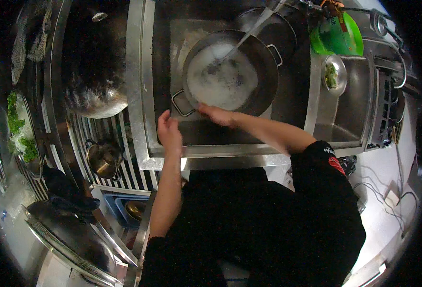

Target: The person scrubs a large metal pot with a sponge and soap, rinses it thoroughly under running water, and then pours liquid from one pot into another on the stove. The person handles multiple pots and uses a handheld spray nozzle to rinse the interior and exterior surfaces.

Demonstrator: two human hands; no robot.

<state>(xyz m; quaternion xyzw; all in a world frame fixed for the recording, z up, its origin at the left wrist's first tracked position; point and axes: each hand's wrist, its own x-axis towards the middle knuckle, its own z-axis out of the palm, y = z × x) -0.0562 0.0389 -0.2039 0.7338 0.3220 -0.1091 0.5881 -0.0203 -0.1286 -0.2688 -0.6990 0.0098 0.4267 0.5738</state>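
A large dark cooking pot (268, 79) with two metal loop handles stands in the steel sink, holding whitish, foamy water (223, 79). From the upper right a pale spout or stream (256, 28) reaches down into that water; I cannot tell where metal ends and water begins. Beside the pot's near-left loop handle (182, 105), my left hand (171, 131) is raised with its fingers loosely bent and nothing visible in it. My right hand (216, 115) reaches across to the near rim, fingers stretched toward the handle; whether it touches the rim is unclear.
The sink's steel edge (230, 149) runs in front of me. Behind the pot lies another dark round pan (287, 28). At right are a green bucket (337, 36) and a metal bowl with green scraps (335, 75). At left, a wok (98, 100) and a small pot (104, 160) stand.
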